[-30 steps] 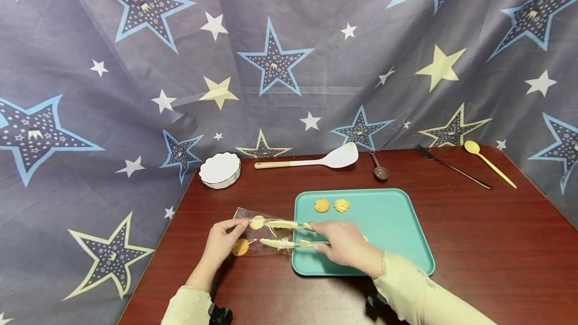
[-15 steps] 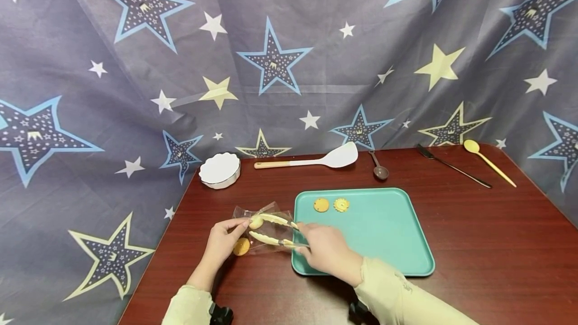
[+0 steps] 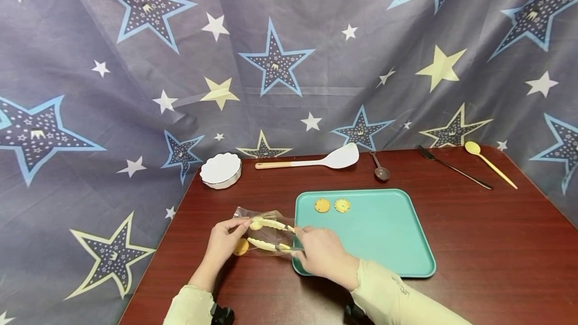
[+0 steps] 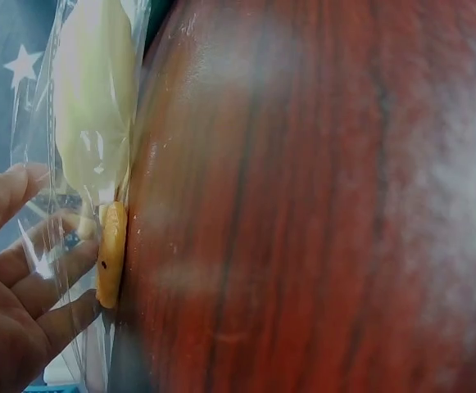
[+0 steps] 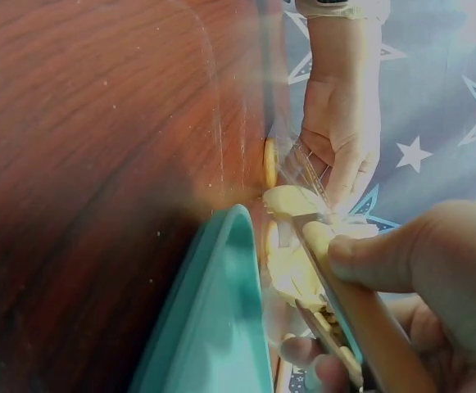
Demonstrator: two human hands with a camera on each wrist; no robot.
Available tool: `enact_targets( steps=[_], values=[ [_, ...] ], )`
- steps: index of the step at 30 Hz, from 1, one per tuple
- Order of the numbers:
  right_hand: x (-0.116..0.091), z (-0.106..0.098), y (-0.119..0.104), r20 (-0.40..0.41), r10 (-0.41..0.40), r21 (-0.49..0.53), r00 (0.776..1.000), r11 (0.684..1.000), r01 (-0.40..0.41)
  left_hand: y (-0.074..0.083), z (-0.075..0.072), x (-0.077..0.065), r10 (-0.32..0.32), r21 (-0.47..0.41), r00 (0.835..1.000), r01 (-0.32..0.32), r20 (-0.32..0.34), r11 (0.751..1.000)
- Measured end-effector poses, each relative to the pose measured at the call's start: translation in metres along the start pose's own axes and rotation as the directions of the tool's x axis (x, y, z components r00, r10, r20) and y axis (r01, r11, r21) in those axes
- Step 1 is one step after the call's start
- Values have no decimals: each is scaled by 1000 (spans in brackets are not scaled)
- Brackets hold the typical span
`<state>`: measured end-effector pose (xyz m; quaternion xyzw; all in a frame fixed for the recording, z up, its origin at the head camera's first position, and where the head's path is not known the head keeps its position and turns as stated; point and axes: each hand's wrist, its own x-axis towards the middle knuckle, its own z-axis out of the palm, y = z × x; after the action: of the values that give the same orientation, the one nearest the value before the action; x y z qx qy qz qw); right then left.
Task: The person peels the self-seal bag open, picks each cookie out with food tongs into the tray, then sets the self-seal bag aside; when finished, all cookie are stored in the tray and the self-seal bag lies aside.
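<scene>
A clear plastic bag (image 3: 282, 237) lies on the table, overlapping the tray's left edge. My left hand (image 3: 224, 241) pinches its upper left edge between thumb and fingertips. Gripped in my right hand (image 3: 326, 255) are tongs (image 3: 263, 245) with pale yellow scalloped tips. Their two arms stand apart, with the tips reaching left inside the bag. One tip is right at my left fingertips. A round golden cookie (image 3: 241, 247) sits just below the left hand; in the left wrist view the cookie (image 4: 111, 254) shows edge-on, behind the film, beside the tong tip (image 4: 98, 90).
A teal tray (image 3: 375, 237) bears a round cookie (image 3: 322, 205) and a flower-shaped cookie (image 3: 341, 205). Along the back are a white fluted dish (image 3: 221, 169), a white spatula (image 3: 340, 157), a brown measuring spoon (image 3: 381, 172), a dark slim utensil (image 3: 456, 168) and a yellow spoon (image 3: 492, 163).
My right hand has moved left, pushing the tongs deeper into the bag. The upper tip now covers the spot where a second cookie showed. My left hand has stayed in place.
</scene>
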<state>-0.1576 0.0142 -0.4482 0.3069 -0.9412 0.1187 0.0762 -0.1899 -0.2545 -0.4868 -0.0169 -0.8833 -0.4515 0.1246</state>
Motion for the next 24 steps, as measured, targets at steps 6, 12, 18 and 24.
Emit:
enact_targets(
  steps=[6, 12, 18, 24],
  values=[
    [0, 2, -5, 3, 49, 28, 999, 998, -49, 0, 1, -1, 13, -33, 1000, -12, 11, 999],
    [1, 5, -11, -69, 68, 36, 995, 997, -65, 1, 1, -1, 4, -36, 1000, -3, 7, 999],
    [5, 7, -14, -78, 110, 25, 991, 994, -108, 1, 2, -1, 12, -33, 1000, -12, 13, 999],
    [8, 8, -18, -77, 147, -2, 986, 989, -148, 0, 3, 0, 27, -39, 1000, -27, 4, 999]
  ],
)
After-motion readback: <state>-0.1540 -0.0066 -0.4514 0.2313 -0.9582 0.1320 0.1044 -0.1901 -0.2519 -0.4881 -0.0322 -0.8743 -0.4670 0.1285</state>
